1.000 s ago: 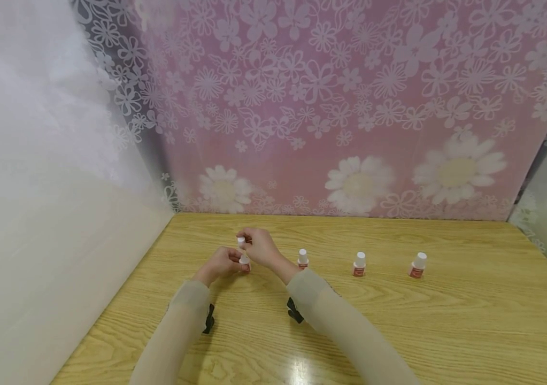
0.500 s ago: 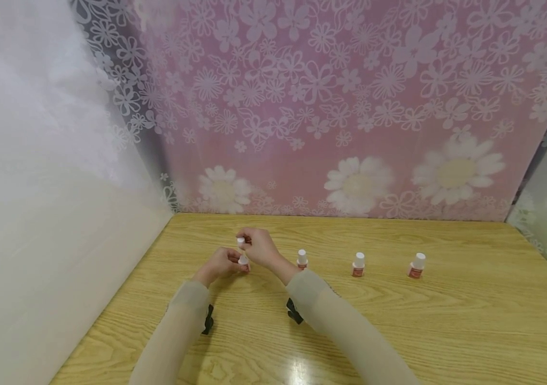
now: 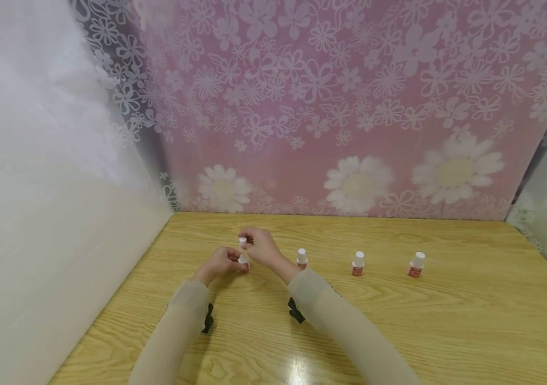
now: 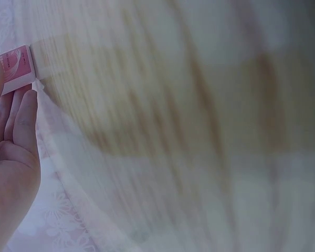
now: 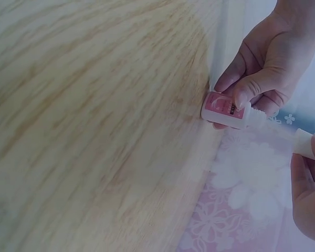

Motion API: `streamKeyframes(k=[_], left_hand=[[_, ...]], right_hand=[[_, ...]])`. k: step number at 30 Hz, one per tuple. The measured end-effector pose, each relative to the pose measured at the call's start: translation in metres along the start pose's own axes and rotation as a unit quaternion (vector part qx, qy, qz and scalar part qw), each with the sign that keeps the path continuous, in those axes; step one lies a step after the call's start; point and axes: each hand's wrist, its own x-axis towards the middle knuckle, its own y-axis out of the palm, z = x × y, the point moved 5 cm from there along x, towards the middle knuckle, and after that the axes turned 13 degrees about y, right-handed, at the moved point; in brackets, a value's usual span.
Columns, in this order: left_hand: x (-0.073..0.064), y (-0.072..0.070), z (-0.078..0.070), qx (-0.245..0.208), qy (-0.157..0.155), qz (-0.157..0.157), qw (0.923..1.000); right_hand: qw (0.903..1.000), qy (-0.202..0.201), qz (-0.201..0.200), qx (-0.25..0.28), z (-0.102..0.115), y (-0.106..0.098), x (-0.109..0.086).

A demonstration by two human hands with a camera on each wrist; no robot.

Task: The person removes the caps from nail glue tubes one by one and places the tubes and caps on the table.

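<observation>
A small white bottle with a pink label [image 5: 220, 109] is held between the thumb and fingers of my left hand [image 3: 219, 263], its threaded neck bare in the right wrist view. Just above the neck, my right hand [image 3: 262, 248] pinches a white cap [image 5: 303, 144], apart from the bottle. Whether anything hangs from the cap is too faint to tell. In the left wrist view the bottle's pink label [image 4: 18, 65] shows at the left edge beside the thumb. Whether the bottle's base rests on the table, I cannot tell.
To the right stand three similar capped bottles: a near one [image 3: 302, 259] partly behind the right forearm, a middle one [image 3: 358, 263] and a far one [image 3: 416, 264]. They are upright on the wood-grain table [image 3: 446, 331]. A pink floral curtain [image 3: 302, 107] hangs behind.
</observation>
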Motion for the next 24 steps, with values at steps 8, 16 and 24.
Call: streamKeyframes(k=[8, 16, 24], left_hand=[[0.001, -0.001, 0.002, 0.002, -0.005, -0.001, 1.0], [-0.001, 0.001, -0.001, -0.021, -0.017, -0.005, 0.9996], [-0.001, 0.0, -0.001, -0.016, -0.017, -0.01, 0.9997]], right_hand=[[0.9996, 0.015, 0.0, 0.023, 0.0, -0.003, -0.002], [0.9949, 0.057, -0.021, 0.081, -0.009, -0.014, -0.002], [0.9872, 0.076, -0.05, 0.131, -0.017, -0.025, -0.004]])
